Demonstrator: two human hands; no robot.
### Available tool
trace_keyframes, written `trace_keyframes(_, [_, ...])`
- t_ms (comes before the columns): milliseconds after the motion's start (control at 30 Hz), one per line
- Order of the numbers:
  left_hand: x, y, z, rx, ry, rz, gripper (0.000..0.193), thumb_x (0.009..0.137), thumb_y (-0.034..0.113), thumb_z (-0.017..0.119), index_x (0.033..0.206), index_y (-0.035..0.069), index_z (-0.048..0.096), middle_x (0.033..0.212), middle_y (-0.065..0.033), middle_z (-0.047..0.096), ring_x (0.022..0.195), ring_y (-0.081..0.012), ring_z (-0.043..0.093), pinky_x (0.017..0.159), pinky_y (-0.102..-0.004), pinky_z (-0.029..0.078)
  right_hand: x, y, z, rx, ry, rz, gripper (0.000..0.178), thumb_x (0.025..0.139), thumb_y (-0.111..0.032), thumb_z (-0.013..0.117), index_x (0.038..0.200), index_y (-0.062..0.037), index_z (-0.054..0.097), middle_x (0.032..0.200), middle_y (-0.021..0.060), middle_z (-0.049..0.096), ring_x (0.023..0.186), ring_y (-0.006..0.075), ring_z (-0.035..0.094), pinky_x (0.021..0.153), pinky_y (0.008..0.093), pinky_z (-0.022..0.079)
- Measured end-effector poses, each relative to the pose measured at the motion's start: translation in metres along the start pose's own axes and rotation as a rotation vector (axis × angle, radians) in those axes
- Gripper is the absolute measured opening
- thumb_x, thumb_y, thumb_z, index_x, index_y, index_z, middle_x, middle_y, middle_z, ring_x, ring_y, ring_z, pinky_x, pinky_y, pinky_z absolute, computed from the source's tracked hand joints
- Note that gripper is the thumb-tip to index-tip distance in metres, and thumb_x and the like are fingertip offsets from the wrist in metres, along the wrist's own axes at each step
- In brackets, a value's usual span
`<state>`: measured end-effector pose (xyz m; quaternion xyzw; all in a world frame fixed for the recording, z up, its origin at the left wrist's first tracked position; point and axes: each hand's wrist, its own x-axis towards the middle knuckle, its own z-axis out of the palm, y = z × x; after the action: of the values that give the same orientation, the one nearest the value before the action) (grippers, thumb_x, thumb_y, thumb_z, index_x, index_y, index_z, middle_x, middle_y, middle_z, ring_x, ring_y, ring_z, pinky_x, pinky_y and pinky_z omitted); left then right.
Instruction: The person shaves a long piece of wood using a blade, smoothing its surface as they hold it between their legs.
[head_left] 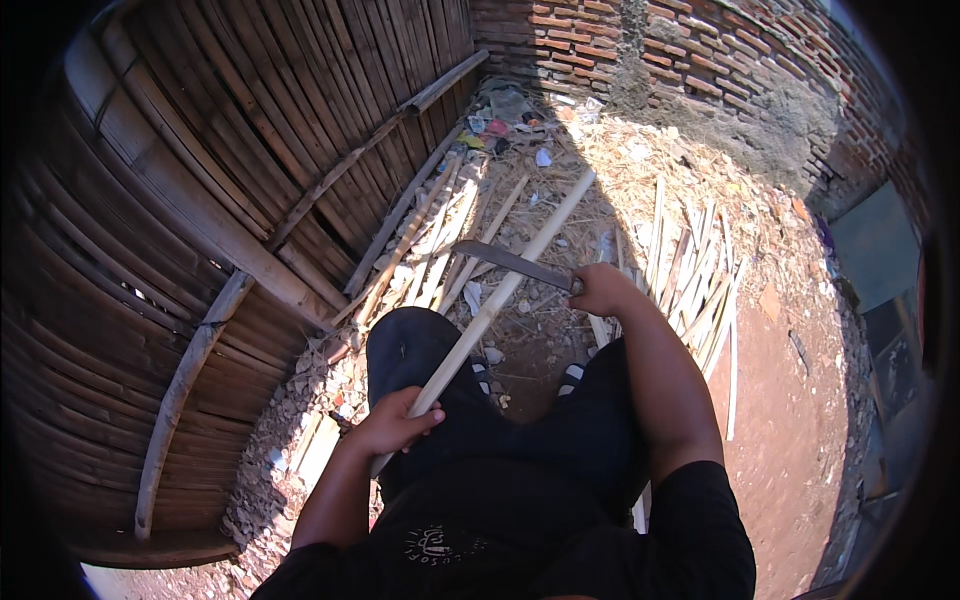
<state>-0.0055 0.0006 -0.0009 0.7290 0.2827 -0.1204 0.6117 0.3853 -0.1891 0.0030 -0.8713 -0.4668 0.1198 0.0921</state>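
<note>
My left hand [396, 421] is closed round the near end of a long pale wooden strip [487, 313], perhaps split bamboo. The strip slants up and away to the right, passing over my left thigh. In my right hand [603, 291] is the handle of a machete [520, 264]; its dark blade points left and crosses the strip beyond the middle. Whether the edge bites into the wood cannot be made out. My fingers hide most of the handle.
Split strips [690, 275] lie piled on the right, with more strips [440, 240] along the left. A slatted bamboo wall [250, 130] stands close on the left. Behind is a brick wall [690, 60], with litter [497, 127] and shavings below it.
</note>
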Motion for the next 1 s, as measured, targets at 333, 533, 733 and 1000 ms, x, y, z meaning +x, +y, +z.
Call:
trace_keyframes(333, [0.002, 0.0, 0.0, -0.001, -0.009, 0.002, 0.036, 0.095, 0.036, 0.073, 0.11, 0.006, 0.061, 0.076, -0.0019, 0.061, 0.054, -0.0097, 0.055, 0.049, -0.0268, 0.046, -0.003, -0.006, 0.0, 0.007, -0.163, -0.145, 0.051, 0.075, -0.038, 0.081, 0.115, -0.0086, 0.071, 0.107, 0.0201, 0.072, 0.106, 0.0386, 0.067, 0.092, 0.0475, 0.053])
trace_keyframes(533, [0.0, -0.001, 0.0, -0.012, 0.007, 0.007, 0.037, 0.094, 0.038, 0.074, 0.109, 0.006, 0.061, 0.076, -0.0025, 0.061, 0.053, -0.01, 0.054, 0.048, -0.0267, 0.045, 0.0, 0.005, 0.001, 0.091, -0.048, -0.011, 0.053, 0.074, -0.041, 0.082, 0.113, -0.0062, 0.071, 0.108, 0.021, 0.071, 0.107, 0.0388, 0.067, 0.093, 0.0472, 0.053])
trace_keyframes(733, [0.001, 0.005, 0.002, -0.013, -0.023, -0.022, 0.032, 0.097, 0.03, 0.071, 0.115, 0.005, 0.06, 0.077, -0.002, 0.061, 0.051, -0.0098, 0.052, 0.047, -0.0267, 0.043, -0.003, 0.019, -0.002, 0.093, -0.051, 0.021, 0.057, 0.073, -0.042, 0.083, 0.112, -0.0029, 0.071, 0.108, 0.0215, 0.071, 0.108, 0.039, 0.067, 0.095, 0.0473, 0.052])
trace_keyframes(1000, [-0.001, 0.005, 0.001, 0.019, 0.009, -0.021, 0.033, 0.097, 0.031, 0.07, 0.115, 0.006, 0.06, 0.077, -0.0013, 0.06, 0.052, -0.0097, 0.053, 0.048, -0.0267, 0.044, -0.004, -0.013, -0.003, 0.081, -0.166, -0.149, 0.051, 0.072, -0.04, 0.083, 0.111, -0.0091, 0.072, 0.106, 0.021, 0.072, 0.106, 0.0395, 0.067, 0.092, 0.048, 0.052])
